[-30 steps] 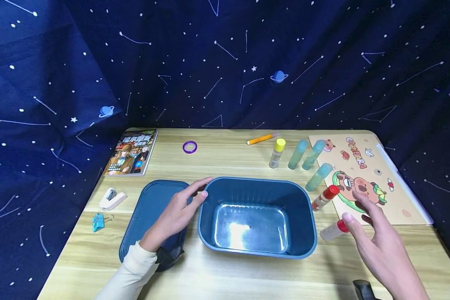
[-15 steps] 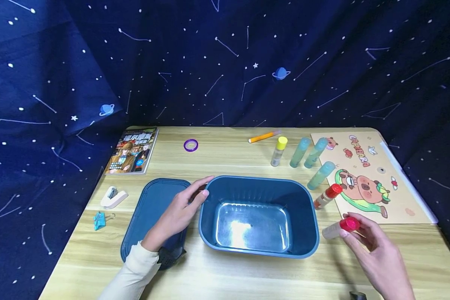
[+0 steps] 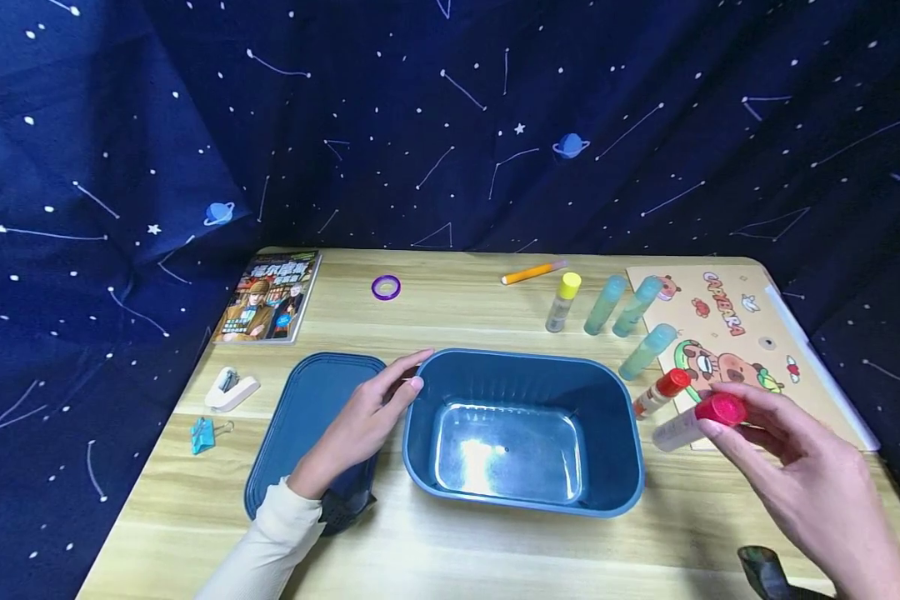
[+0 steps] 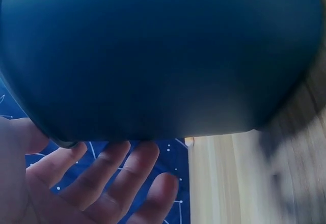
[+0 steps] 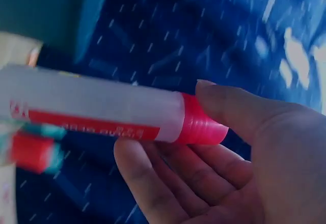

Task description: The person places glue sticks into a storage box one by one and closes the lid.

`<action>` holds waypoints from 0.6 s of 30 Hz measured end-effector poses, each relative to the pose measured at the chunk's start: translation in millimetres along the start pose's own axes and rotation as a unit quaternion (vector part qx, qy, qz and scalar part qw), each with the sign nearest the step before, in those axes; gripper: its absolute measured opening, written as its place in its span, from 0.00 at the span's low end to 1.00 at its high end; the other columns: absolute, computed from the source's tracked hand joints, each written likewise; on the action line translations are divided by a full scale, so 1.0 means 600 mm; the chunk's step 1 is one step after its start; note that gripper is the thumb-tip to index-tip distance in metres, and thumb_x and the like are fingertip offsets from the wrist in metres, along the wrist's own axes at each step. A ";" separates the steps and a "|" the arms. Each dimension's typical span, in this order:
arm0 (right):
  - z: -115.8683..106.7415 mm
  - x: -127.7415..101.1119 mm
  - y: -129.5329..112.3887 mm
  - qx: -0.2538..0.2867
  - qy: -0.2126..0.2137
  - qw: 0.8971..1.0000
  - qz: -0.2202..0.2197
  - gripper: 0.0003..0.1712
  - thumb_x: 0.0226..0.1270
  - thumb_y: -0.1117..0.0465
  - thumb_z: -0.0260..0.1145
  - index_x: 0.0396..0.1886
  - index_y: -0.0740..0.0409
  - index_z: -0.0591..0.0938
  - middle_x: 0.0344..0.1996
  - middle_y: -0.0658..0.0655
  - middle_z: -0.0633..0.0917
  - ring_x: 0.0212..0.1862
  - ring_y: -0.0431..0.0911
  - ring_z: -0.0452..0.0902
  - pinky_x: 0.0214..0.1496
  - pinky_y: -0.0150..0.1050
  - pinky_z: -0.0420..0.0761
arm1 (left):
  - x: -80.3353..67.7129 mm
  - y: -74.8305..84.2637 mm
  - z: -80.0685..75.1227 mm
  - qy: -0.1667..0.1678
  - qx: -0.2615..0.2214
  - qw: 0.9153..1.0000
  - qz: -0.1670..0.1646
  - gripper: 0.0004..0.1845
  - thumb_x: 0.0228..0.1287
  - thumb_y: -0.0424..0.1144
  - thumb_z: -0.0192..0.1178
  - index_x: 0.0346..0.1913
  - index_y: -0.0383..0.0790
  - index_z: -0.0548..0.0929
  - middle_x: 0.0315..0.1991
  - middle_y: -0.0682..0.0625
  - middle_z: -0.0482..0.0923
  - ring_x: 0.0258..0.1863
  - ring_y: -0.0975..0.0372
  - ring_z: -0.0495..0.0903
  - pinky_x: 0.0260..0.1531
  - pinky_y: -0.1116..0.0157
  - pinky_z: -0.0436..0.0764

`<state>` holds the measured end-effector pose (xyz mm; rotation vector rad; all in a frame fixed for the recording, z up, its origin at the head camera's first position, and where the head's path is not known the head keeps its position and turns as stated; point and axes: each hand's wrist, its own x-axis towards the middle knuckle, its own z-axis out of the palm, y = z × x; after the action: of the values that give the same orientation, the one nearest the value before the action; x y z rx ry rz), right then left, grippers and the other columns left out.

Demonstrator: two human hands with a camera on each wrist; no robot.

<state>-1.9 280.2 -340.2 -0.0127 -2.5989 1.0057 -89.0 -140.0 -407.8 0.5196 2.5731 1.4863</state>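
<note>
Right hand [image 3: 802, 475]: pinches red-capped glue stick [image 3: 696, 422] beside blue tub [image 3: 523, 429].
Left hand [image 3: 363, 421]: fingers straight against tub's rim.
Writing: "CAPYBARA" on folder [image 3: 750, 350].

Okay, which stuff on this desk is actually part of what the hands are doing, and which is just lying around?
In hand:
right hand pinching a red-capped glue stick
left hand on the blue bin
probably the other glue sticks

Lying about:
bin lid
book
purple tape ring
orange pen
stapler
binder clip
capybara sheet
</note>
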 end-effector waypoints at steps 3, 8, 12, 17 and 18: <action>-0.002 0.028 -0.037 0.004 -0.040 0.998 -0.052 0.27 0.57 0.67 0.80 0.57 0.49 0.87 0.46 0.24 0.81 0.47 0.15 0.77 0.46 0.09 0.74 | 0.001 0.000 -0.002 -0.002 0.003 1.000 -0.002 0.23 0.84 0.50 0.48 0.77 0.62 0.70 0.64 0.50 0.81 0.52 0.60 0.82 0.54 0.57 0.82; -0.003 0.070 -0.092 -0.042 -0.088 0.983 -0.155 0.27 0.51 0.65 0.84 0.51 0.42 0.87 0.40 0.40 0.89 0.42 0.17 0.77 0.34 0.15 0.74 | 0.004 0.003 -0.002 -0.009 0.004 1.000 -0.007 0.23 0.84 0.50 0.47 0.77 0.61 0.70 0.61 0.49 0.82 0.51 0.60 0.81 0.53 0.57 0.81; -0.003 0.094 -0.126 -0.057 -0.108 0.975 -0.184 0.27 0.52 0.63 0.83 0.52 0.42 0.87 0.39 0.47 0.90 0.39 0.20 0.77 0.26 0.22 0.72 | 0.005 0.001 -0.002 -0.014 0.006 1.000 -0.007 0.23 0.84 0.49 0.48 0.77 0.61 0.69 0.61 0.48 0.82 0.51 0.60 0.82 0.52 0.58 0.81; 0.025 0.116 -0.177 -0.012 -0.186 0.964 -0.192 0.24 0.58 0.59 0.81 0.54 0.40 0.86 0.42 0.43 0.90 0.43 0.27 0.84 0.42 0.18 0.80 | 0.002 -0.002 -0.004 -0.011 0.002 1.000 -0.012 0.23 0.84 0.49 0.48 0.77 0.61 0.69 0.63 0.48 0.81 0.52 0.59 0.83 0.53 0.57 0.82; 0.036 0.119 -0.189 0.007 -0.213 0.958 -0.191 0.22 0.60 0.58 0.80 0.54 0.40 0.86 0.42 0.41 0.90 0.43 0.29 0.85 0.44 0.19 0.82 | 0.001 -0.002 -0.005 -0.010 0.000 1.000 -0.012 0.23 0.84 0.50 0.48 0.77 0.60 0.69 0.63 0.48 0.81 0.53 0.59 0.83 0.53 0.56 0.82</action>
<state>-62.8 191.1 -257.8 0.7596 -2.8035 0.9601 -90.6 -142.8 -407.5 0.4983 2.5554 1.4645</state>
